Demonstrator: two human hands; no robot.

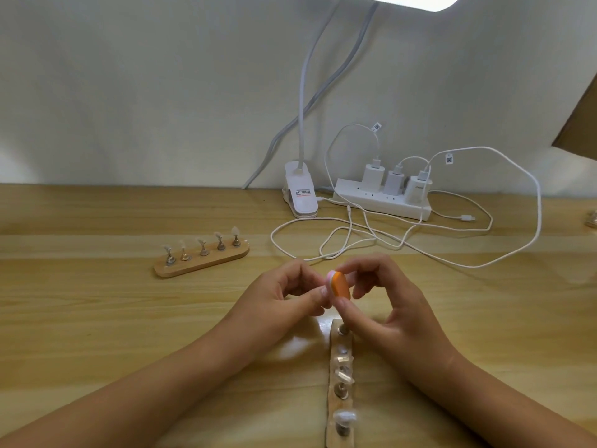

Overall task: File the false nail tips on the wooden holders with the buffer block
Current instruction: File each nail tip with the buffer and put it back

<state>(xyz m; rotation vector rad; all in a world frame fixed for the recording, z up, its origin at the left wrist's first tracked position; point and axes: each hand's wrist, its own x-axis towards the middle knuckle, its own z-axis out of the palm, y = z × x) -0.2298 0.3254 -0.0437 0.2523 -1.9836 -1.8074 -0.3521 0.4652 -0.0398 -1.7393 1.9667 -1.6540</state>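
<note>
So here's our setup. The buffer block (pixel 340 286) is a small oval pad with an orange face and a thin pink and white foam layer behind it. It's up off the table (pixel 97 318), right between our hands.

Our right hand (pixel 387 305) pinches it end to end, forefinger on the top edge and thumb on the bottom, with the other fingers loosely curled. Our left hand (pixel 284 292) is curled in tight at 9 o'clock from the block, thumb and fingertips bunched against the pink side. We can't tell whether they're pinching anything, because the block hides that spot.

At 6 o'clock from the hands lies the near wooden holder (pixel 332 425), a pale rounded slat pointing away from us. It has shiny metal studs, and some carry clear, glossy nail tips (pixel 344 417). Its far end tucks under our right thumb.

The second wooden holder (pixel 210 261) sits well apart at 10 o'clock, with five little metal stands, each topped with a whitish tip.

The table is light wood-grain with a smooth sheen. At 12 o'clock there's a white plastic lamp clamp (pixel 300 195), and at 1 o'clock a white power strip (pixel 381 202) with three chargers and thin white cables (pixel 517 253) looping around.
</note>
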